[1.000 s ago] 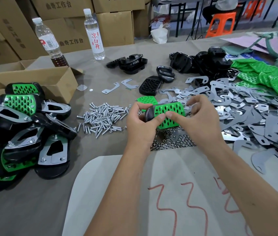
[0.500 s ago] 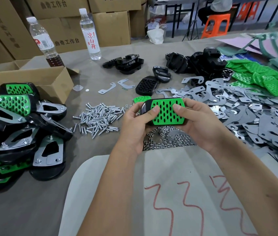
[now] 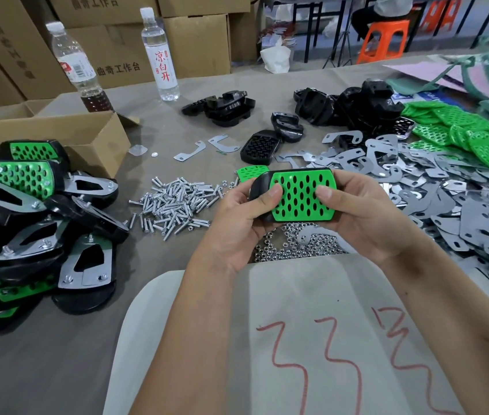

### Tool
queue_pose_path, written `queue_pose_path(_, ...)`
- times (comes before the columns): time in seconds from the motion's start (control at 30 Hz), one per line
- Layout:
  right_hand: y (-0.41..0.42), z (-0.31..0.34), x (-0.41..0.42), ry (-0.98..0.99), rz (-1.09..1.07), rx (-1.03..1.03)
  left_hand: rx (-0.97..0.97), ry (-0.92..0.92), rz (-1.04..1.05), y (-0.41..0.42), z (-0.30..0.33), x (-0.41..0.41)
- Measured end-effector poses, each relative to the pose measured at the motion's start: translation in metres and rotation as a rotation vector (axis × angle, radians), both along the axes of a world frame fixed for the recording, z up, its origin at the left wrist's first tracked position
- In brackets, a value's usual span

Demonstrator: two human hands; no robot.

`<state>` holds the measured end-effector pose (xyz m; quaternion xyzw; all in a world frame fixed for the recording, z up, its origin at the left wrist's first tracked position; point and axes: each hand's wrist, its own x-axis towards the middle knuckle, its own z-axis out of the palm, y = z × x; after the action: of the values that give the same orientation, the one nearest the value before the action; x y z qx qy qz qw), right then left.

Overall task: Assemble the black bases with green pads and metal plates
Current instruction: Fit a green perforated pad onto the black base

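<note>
Both hands grip one black base point(image 3: 257, 188), held above the table point(image 3: 177, 121) over the pile of nuts point(image 3: 297, 244). The left hand point(image 3: 237, 223) and right hand point(image 3: 366, 217) each curl round an end, thumbs pressing the green pad point(image 3: 300, 196) seated on its top face. Screws point(image 3: 174, 202) lie left; metal plates point(image 3: 446, 187) right.

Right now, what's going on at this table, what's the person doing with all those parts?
A person is putting parts together by hand. Both the left hand and the right hand grip a black base, thumbs pressing on the green pad laid on it. No metal plate shows on this piece. Finished pieces are heaped at the left, screws and nuts lie under the hands, and loose metal plates and spare green pads lie at the right.
</note>
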<state>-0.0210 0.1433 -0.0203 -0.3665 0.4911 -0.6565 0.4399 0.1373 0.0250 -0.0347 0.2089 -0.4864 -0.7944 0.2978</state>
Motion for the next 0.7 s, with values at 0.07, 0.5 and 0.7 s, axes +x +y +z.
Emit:
queue_pose_path(0.07, 0.0, 0.001, 0.003, -0.037, 0.012, -0.033, -0.001, -0.01, 0.035, 0.002, 0.002, -0.002)
queue_pose_path(0.5, -0.007, -0.001, 0.02, -0.266, 0.083, -0.165, 0.149, 0.127, 0.021, -0.006, -0.003, -0.001)
queue_pose_path(0.7, -0.015, -0.006, 0.019, -0.063, -0.065, 0.011, -0.18, -0.146, 0.337, -0.001, -0.008, -0.014)
